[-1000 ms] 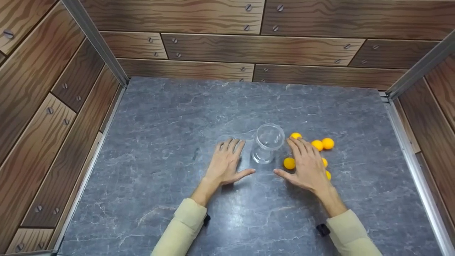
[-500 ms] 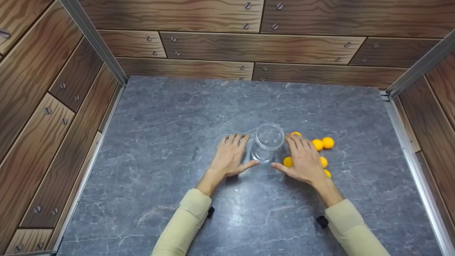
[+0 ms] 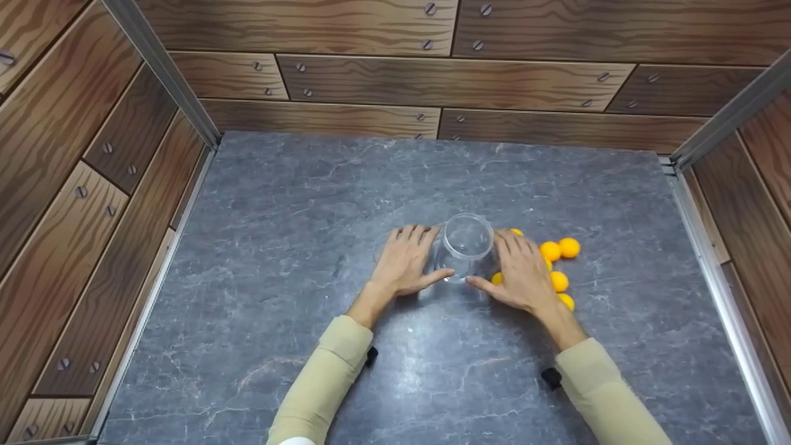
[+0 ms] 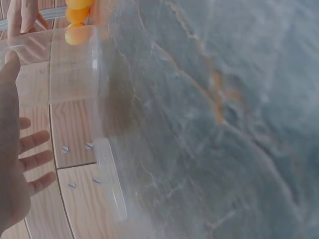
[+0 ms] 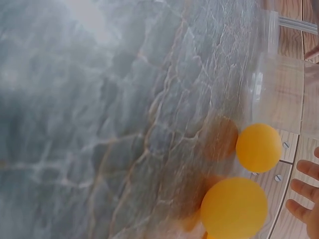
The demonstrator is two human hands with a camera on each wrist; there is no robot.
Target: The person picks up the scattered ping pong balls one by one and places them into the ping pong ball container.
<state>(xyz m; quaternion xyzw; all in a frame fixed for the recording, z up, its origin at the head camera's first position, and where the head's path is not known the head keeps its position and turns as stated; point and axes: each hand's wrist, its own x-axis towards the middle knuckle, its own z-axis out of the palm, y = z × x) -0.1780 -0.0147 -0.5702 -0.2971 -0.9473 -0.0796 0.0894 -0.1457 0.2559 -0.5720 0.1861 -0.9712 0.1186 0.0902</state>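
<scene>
A clear plastic jar (image 3: 468,238) stands upright with its mouth uncovered. My left hand (image 3: 403,262) is on its left side, fingers extended and thumb pointing toward its base. On the other side my right hand (image 3: 522,269) mirrors this, thumb toward the jar. Whether either hand touches the wall I cannot tell. In the left wrist view the jar (image 4: 75,69) appears beside my left thumb, and a clear round lid (image 4: 112,179) lies past it. Several orange balls (image 3: 558,282) lie around and under my right hand, partly hidden; the right wrist view shows one ball (image 5: 259,148) close up.
The grey marbled tabletop (image 3: 296,204) extends around the hands. Wood-patterned panels (image 3: 371,77) wall it at the back and both sides, with metal rails (image 3: 729,296) along the side edges. A small black device sits at each wrist.
Both hands have moved forward and inward, closing in on the jar from either side. The jar stays in place. The balls by the right hand show slightly differently as the hand shifts over them.
</scene>
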